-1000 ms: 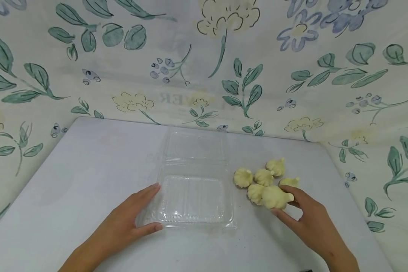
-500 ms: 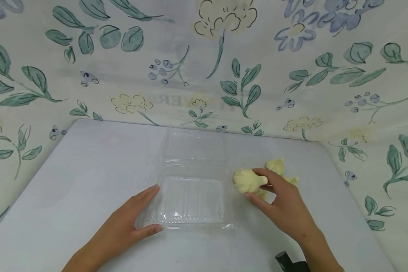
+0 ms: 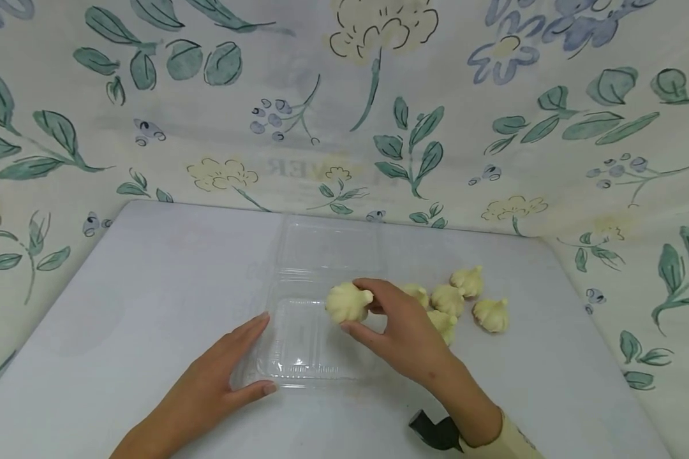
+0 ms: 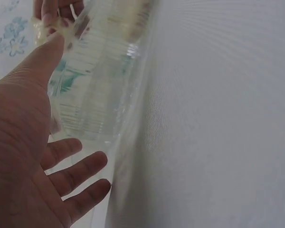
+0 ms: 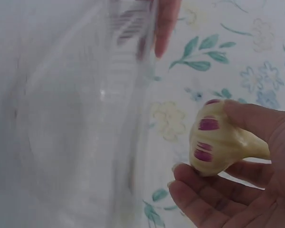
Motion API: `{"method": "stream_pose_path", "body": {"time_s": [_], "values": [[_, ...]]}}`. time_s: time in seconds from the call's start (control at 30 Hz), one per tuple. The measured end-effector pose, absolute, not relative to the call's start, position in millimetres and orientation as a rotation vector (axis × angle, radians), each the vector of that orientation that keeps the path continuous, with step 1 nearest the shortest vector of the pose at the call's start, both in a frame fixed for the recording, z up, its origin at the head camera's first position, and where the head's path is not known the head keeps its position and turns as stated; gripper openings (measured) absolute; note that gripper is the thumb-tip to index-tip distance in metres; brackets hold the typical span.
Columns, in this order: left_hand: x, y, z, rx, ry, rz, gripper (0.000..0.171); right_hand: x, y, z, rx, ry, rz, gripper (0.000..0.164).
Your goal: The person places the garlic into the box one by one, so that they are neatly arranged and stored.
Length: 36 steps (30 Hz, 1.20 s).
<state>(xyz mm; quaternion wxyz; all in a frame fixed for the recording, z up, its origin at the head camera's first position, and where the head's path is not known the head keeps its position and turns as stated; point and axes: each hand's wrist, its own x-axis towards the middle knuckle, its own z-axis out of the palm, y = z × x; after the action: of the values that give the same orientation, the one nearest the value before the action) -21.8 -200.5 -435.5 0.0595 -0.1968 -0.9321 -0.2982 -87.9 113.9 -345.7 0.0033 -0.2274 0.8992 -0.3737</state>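
Observation:
A pale yellow garlic bulb (image 3: 347, 302) is pinched between the thumb and fingers of my right hand (image 3: 404, 325), above the right part of the container's base. Purple streaks show on this bulb (image 5: 211, 142) in the right wrist view. The clear plastic clamshell container (image 3: 298, 344) lies opened flat on the table, its lid (image 3: 330, 248) toward the back. My left hand (image 3: 207, 376) rests at the container's left side, fingers extended and thumb near its front edge. In the left wrist view, the left hand (image 4: 33, 118) has its fingers spread beside the clear wall.
Several more garlic bulbs (image 3: 490, 315) lie on the white table (image 3: 166, 287) right of the container, some partly hidden by my right hand. A black strap-like piece (image 3: 436, 431) sticks out by the right wrist. A floral cloth (image 3: 298, 83) hangs behind the table.
My right hand has carried the garlic bulb leftward from the group of bulbs to above the container. The left hand has stayed in place at the container's side.

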Motion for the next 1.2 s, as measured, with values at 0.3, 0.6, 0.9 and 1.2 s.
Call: {"method": "stream_pose_path", "body": {"time_s": [0.3, 0.6, 0.9, 1.2], "values": [[-22.2, -196.1, -437.3, -0.62, -2.797, -0.908, 0.098, -95.2, 82.5, -373.3, -0.697, 2.793, -1.088, 0.064], [-20.9, -195.2, -437.4, -0.617, -2.794, -0.868, 0.098, -101.3, 70.1, -393.5, -0.69, 2.81, -1.026, 0.061], [-21.5, -196.4, -439.5, -0.631, -2.769, -0.854, 0.1, -107.9, 63.3, -406.2, -0.653, 2.819, -0.929, 0.061], [-23.7, -198.9, -440.6, -0.621, -2.773, -0.86, 0.1, -110.7, 58.8, -409.1, -0.655, 2.834, -0.837, 0.062]]}}
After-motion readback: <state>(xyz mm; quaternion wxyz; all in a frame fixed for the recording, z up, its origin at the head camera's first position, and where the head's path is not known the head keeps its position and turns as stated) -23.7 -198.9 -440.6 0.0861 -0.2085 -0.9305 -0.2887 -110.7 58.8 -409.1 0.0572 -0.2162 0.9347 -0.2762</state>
